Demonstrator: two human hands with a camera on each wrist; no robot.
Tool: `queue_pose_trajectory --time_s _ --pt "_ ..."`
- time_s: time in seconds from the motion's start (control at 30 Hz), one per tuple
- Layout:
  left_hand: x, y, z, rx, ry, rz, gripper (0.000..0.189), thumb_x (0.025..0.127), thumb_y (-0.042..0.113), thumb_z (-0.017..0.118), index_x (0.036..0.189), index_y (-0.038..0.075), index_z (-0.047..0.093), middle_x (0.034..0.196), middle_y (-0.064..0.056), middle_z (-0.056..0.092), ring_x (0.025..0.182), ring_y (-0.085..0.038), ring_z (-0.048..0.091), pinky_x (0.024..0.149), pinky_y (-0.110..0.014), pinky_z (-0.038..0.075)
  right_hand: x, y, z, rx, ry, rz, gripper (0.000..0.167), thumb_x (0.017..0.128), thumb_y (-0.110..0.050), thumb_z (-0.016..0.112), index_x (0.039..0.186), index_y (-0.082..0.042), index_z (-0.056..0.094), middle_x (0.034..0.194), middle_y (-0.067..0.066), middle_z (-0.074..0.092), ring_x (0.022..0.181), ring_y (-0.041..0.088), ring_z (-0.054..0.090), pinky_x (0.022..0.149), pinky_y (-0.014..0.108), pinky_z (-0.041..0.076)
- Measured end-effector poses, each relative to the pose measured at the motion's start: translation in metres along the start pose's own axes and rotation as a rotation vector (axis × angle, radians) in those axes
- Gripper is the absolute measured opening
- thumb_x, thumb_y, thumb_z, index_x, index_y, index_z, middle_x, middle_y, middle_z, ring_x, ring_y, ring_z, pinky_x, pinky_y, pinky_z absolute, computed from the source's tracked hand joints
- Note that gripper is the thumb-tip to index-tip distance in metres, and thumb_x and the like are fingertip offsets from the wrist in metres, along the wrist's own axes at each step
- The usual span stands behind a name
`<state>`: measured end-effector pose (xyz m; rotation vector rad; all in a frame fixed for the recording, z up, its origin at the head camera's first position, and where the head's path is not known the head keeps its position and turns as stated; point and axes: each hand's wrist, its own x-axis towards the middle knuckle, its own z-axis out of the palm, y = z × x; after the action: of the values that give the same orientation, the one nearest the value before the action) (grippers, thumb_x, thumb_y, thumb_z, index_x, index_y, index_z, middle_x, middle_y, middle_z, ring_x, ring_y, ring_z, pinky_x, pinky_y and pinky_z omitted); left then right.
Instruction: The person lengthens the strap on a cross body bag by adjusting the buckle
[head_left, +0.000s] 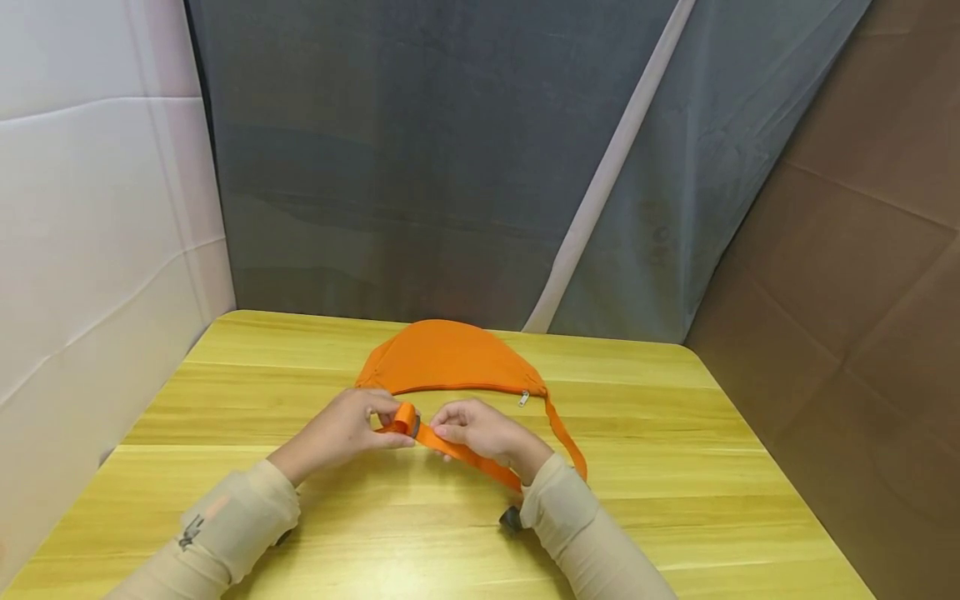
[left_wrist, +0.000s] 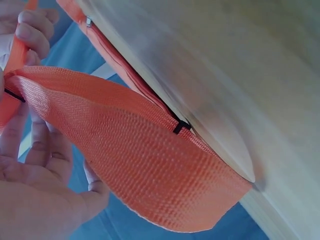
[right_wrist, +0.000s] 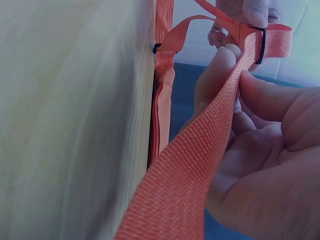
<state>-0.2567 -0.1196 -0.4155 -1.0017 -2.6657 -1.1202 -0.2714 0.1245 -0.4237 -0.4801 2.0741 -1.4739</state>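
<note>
An orange waist bag (head_left: pixel 457 358) lies on the table, its zipper pull (head_left: pixel 523 399) at the right end of its front edge. My left hand (head_left: pixel 341 433) pinches the orange strap (right_wrist: pixel 180 175) beside a black slider (right_wrist: pixel 261 46), where a short loop of webbing (head_left: pixel 404 417) stands up. Just right of the slider, my right hand (head_left: pixel 483 433) grips the same strap between thumb and fingers. The left wrist view has a wide fold of strap (left_wrist: pixel 150 165) hanging past the left hand. Near my right cuff rests a dark buckle piece (head_left: pixel 511 521).
The yellow wood-grain table (head_left: pixel 675 467) spreads around the bag. White fabric (head_left: pixel 97 217) hangs on the left, a dark grey sheet (head_left: pixel 412 167) at the back with a pale diagonal strip (head_left: pixel 611 167), and a brown panel (head_left: pixel 847 250) on the right.
</note>
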Motion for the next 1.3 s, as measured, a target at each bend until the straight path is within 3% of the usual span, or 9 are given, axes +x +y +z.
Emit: queue_pose_trajectory --time_s 0.27,0.43,0.73,1.0,1.3 --pt "-0.0004 0.0004 0.0004 -0.007 0.002 0.012 0.016 0.081 0.027 0.088 0.091 0.026 0.076 0.085 0.017 0.064 0.078 -0.022 0.056 0.071 -0.028 0.044 -0.0016 -0.0006 0.0004 0.063 -0.042 0.041 0.021 0.108 -0.013 0.05 0.115 -0.001 0.066 0.098 0.025 0.07 0.072 0.024 0.068 0.069 0.031 0.055" --pt "-0.0004 0.0005 0.0002 -0.022 0.004 0.012 0.016 0.081 0.027 0.087 0.089 0.029 0.074 0.082 0.016 0.06 0.077 -0.023 0.054 0.071 -0.027 0.041 -0.0022 0.0024 -0.0003 0.037 -0.058 0.071 0.021 0.108 -0.014 0.049 0.112 0.0 0.063 0.097 0.021 0.071 0.078 0.026 0.07 0.072 0.03 0.055" --pt "0.0 0.0003 0.0006 -0.014 0.008 0.003 0.017 0.08 0.026 0.088 0.085 0.028 0.072 0.079 0.015 0.057 0.076 -0.023 0.053 0.07 -0.028 0.04 -0.0015 0.0026 0.0005 -0.048 0.005 0.01 0.017 0.105 -0.005 0.052 0.1 0.002 0.066 0.082 0.009 0.067 0.071 0.018 0.063 0.066 0.027 0.05" --pt "-0.0007 0.0014 0.0008 0.002 0.006 0.006 0.018 0.08 0.028 0.088 0.082 0.028 0.07 0.078 0.017 0.057 0.078 -0.023 0.054 0.072 -0.029 0.041 -0.0011 -0.0018 0.0029 0.013 -0.003 -0.005 0.016 0.105 -0.007 0.053 0.102 0.003 0.065 0.082 0.009 0.066 0.071 0.018 0.062 0.066 0.026 0.051" --pt "-0.0003 0.0006 0.0007 -0.01 0.006 0.004 0.02 0.081 0.028 0.088 0.08 0.028 0.068 0.078 0.015 0.058 0.075 -0.023 0.053 0.07 -0.028 0.04 -0.002 -0.0002 0.0012 0.057 -0.032 0.053 0.021 0.107 -0.01 0.051 0.112 0.004 0.065 0.094 0.009 0.068 0.077 0.021 0.067 0.074 0.029 0.055"
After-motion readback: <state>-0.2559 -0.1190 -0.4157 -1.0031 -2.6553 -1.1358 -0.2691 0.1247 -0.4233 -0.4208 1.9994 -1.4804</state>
